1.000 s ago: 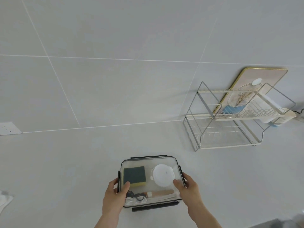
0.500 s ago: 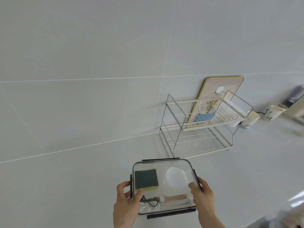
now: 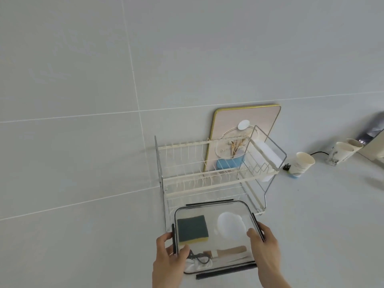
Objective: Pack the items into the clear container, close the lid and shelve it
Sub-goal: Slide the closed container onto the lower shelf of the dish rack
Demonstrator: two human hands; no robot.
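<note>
left hand (image 3: 168, 260) clamps clear container (image 3: 214, 238) at its left edge | right hand (image 3: 264, 246) clamps right edge, thumbs on closed lid | inside: sponge (image 3: 192, 228), white round piece (image 3: 230, 225), brush (image 3: 226, 251) | wire rack (image 3: 209, 177) just beyond the hands

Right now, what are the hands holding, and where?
The clear container, lid on: left hand on its left edge, right hand on its right edge.
</note>
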